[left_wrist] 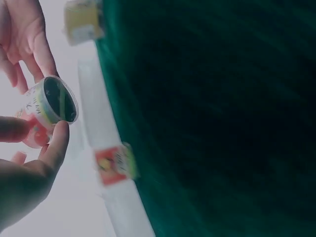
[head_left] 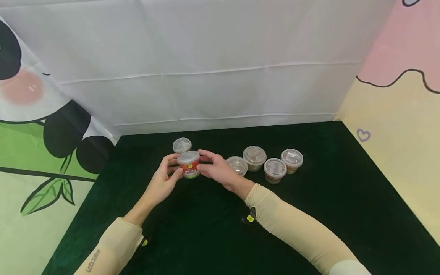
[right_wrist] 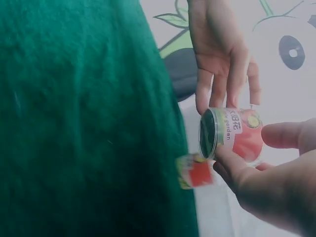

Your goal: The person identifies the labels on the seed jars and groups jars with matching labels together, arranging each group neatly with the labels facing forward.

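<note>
Left hand (head_left: 164, 176) and right hand (head_left: 220, 170) both grip a red-labelled plastic cup (head_left: 189, 168) above the green-covered table (head_left: 199, 229), left of centre toward the far edge. It part-masks a lidded cup (head_left: 181, 144) behind; right hand overlaps the leftmost of four lidded tubs (head_left: 254, 154). Wrist views show its dark base, unseen from head; tub contents indistinct.

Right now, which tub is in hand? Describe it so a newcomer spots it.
In the head view, find the dark green table and look toward its far edge, left of centre. Between the left hand and right hand is a small red-labelled tub. One other tub sits just behind it, four more tubs to its right; only this one is held.
</note>
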`<state>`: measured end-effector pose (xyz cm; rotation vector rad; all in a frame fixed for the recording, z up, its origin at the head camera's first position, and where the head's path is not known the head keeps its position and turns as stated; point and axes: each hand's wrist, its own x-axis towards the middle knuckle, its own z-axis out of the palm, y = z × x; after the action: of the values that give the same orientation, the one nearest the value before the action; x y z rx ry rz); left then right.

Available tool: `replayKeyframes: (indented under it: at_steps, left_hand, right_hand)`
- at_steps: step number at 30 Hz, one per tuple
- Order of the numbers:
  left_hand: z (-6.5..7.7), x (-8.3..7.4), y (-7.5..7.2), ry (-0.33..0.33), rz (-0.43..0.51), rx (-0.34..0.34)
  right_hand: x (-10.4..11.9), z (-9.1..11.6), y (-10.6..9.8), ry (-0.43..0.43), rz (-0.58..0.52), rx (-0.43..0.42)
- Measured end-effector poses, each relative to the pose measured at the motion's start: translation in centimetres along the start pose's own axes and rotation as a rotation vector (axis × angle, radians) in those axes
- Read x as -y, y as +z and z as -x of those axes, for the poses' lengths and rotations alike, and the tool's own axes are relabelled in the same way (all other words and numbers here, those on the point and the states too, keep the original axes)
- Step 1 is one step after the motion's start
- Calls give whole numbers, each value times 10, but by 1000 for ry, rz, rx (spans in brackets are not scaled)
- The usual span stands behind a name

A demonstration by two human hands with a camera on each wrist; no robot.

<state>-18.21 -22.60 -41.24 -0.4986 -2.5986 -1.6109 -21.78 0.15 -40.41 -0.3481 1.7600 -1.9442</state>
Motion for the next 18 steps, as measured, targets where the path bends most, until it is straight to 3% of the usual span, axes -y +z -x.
replayKeyframes:
  at_steps: [3, 6, 10, 18]
  left_hand:
    - [3, 12, -7, -45, -42, 11]
    - [4, 24, -12, -65, -86, 39]
    - [7, 34, -17, -50, -162, 72]
    - [16, 41, -26, -21, -274, 78]
  right_hand:
    - [-11, -10, 9, 11, 27, 10]
    - [-22, -17, 13, -1, 124, 28]
    - [-34, -22, 15, -32, 241, 64]
    - [-41, -24, 30, -88, 319, 128]
